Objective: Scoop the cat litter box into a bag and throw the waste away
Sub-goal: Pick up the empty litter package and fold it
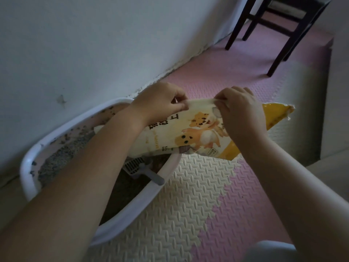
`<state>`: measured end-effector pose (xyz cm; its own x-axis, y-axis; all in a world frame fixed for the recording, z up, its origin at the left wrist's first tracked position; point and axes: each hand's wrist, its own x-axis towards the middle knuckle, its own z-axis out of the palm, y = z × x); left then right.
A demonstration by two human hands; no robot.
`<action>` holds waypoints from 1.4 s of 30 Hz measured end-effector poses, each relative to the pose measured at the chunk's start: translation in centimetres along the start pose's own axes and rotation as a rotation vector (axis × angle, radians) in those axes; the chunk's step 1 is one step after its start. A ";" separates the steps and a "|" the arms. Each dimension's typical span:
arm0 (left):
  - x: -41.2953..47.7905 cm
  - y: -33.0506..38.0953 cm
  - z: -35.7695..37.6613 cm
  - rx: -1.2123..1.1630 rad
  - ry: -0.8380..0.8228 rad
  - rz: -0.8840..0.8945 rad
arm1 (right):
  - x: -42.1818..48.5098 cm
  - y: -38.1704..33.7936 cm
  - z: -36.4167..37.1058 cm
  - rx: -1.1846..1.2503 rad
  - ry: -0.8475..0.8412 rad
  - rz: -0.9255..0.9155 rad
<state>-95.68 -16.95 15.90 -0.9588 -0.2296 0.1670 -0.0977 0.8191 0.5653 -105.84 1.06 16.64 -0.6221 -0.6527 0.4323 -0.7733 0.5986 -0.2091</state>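
Where the cream and pink foam mat [188,214] covers the floor, the litter box [132,210] sits against the wall [75,44], with grey litter [56,159] banked at its wall side and crumbs stuck to the inner face. The scoop [136,165] lies inside, handle propped on the near rim.

Above the box is the printed bag [170,137], held level. The left hand [158,103] and right hand [239,112] each pinch its upper edge, fingers curled, and the film is drawn taut between them. The far right end looks torn.

Judged step: opening the bag before scooping.

- Part the two layers evenly; the film looks thin.
- Hold the bag over the box so spills land in the litter.
- Mind the torn end, which is a likely leak.
- One hand must free itself for the scoop.

A dark chair [279,25] stands well beyond.
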 end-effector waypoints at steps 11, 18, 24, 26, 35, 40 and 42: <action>-2.6 -3.6 -2.2 0.109 -0.008 -0.109 | 0.6 -0.3 -0.1 -0.005 -0.079 0.031; -1.2 -2.3 -0.9 0.176 -0.059 -0.049 | -0.1 -4.0 1.8 0.031 -0.200 -0.116; -2.4 -4.4 -3.0 0.079 0.001 -0.123 | 0.0 -2.5 1.5 0.049 -0.169 -0.018; -2.9 -4.8 -3.2 0.015 0.036 -0.152 | 0.1 -2.5 1.6 0.036 -0.176 -0.023; -3.2 -4.6 -2.9 -0.159 0.087 -0.151 | -0.4 -5.5 3.9 0.062 -0.231 -0.123; -6.6 -9.7 -3.2 -0.259 -0.095 -0.336 | -0.3 -5.1 4.2 0.089 -0.218 -0.096; -8.3 -12.8 -1.9 -0.144 -0.197 -0.457 | -0.4 -5.1 4.2 0.095 -0.218 -0.098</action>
<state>-86.00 -26.54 8.77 -0.8604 -0.4320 -0.2705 -0.4937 0.5742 0.6531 -102.17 -3.69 13.81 -0.5472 -0.7963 0.2578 -0.8329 0.4878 -0.2612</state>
